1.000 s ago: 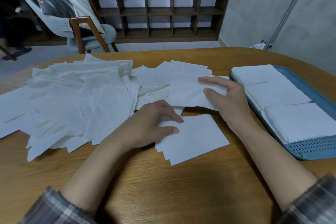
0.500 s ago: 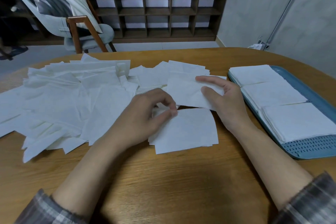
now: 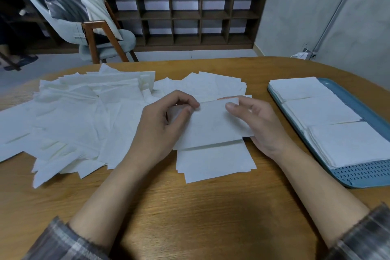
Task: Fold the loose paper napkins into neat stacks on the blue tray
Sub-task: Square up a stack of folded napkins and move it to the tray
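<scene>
A white paper napkin [image 3: 211,126] is lifted off the table between both hands. My left hand [image 3: 164,124] pinches its upper left corner. My right hand [image 3: 255,124] holds its right edge, thumb on top and fingers behind. Beneath it a small pile of flat napkins [image 3: 213,162] lies on the wooden table [image 3: 190,217]. A wide heap of loose napkins [image 3: 84,116] covers the table's left and middle. At the right, the blue tray [image 3: 371,173] carries three neat stacks of folded napkins [image 3: 322,112] in a row.
Beyond the table stand a grey chair with wooden legs [image 3: 101,34] and a low dark shelf unit [image 3: 190,15] against the wall. The tray reaches past the frame's right edge.
Both hands left the tabletop napkins and came together. They now hold one napkin raised above the small pile, which sits a little nearer the table's middle than before.
</scene>
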{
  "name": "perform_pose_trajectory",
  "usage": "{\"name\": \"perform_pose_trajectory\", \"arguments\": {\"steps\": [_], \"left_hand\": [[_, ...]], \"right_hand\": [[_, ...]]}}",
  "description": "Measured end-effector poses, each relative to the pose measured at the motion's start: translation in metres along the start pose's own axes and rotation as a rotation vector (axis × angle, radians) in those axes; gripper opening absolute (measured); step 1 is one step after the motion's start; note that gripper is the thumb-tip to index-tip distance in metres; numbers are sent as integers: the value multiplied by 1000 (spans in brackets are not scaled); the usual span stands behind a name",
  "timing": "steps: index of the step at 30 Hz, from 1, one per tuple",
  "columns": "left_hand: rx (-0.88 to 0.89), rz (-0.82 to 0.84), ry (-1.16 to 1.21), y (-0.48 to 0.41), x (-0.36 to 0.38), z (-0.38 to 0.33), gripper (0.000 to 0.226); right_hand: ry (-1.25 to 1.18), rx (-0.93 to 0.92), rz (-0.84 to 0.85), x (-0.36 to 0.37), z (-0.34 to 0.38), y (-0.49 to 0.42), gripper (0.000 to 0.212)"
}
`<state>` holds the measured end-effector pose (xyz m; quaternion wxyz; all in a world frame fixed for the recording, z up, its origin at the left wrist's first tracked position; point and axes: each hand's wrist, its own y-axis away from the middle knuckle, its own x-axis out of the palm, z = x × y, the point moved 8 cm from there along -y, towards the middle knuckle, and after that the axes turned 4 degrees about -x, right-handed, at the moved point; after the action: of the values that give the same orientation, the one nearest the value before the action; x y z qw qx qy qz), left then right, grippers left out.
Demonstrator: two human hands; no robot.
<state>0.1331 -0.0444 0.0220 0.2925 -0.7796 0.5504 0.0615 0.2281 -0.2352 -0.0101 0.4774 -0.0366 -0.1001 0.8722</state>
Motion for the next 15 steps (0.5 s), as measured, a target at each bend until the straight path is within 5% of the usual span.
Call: {"name": "perform_pose_trajectory", "arguments": {"steps": [7, 15], "left_hand": [[-100, -1, 111, -2, 4, 9, 13], [-216, 7, 173, -1, 4, 19, 11]], "right_hand": [[94, 26, -67, -1, -2, 3, 15], [88, 5, 28, 9, 0, 3, 46]]}}
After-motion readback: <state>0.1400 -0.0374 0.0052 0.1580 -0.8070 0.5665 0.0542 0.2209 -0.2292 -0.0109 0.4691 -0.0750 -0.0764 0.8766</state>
